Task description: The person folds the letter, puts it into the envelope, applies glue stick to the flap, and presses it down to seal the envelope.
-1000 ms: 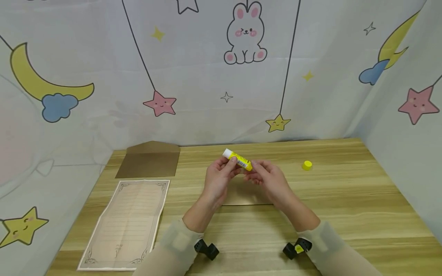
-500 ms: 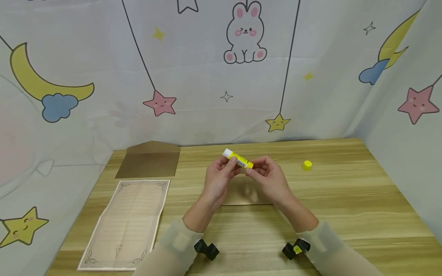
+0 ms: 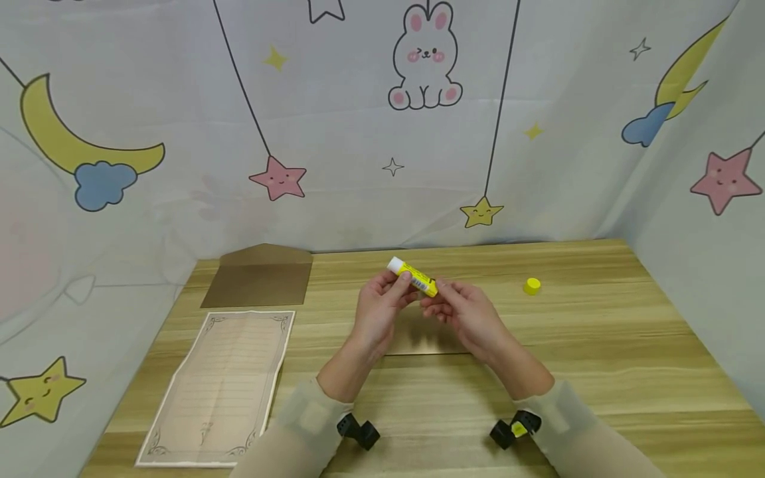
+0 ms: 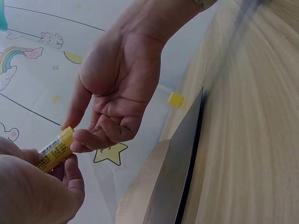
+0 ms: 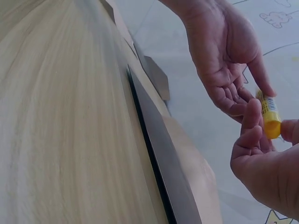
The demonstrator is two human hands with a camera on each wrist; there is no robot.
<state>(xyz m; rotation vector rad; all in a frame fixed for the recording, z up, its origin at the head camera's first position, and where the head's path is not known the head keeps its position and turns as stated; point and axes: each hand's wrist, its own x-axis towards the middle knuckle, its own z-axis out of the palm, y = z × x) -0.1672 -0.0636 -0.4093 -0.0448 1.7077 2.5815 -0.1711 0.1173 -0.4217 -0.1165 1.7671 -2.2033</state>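
Note:
Above the middle of the table, my left hand [image 3: 376, 315] holds a yellow glue stick [image 3: 421, 281] between thumb and fingers. The tube tilts, its uncapped white end pointing up and left. My right hand [image 3: 478, 322] pinches the yellow base at the lower right end with thumb and fingertips. In the right wrist view, the round base [image 5: 272, 129] faces the right thumb and fingers. Beneath both hands lies a brown envelope [image 3: 425, 340], partly hidden by them; the left wrist view shows its flap [image 4: 140, 186] raised open. The yellow cap [image 3: 532, 286] stands on the table to the right.
A second brown envelope [image 3: 258, 284] with its flap open lies at the back left. In front of it is a creased, lined letter sheet [image 3: 221, 385] with an ornate border. A printed cloth curtain [image 3: 358, 133] rises behind the wooden table [image 3: 597, 345].
Half a second ago the right thumb was lower on the base and the index finger reached forward; now the thumb is back up against it. My left hand and the glue stick stay nearly still.

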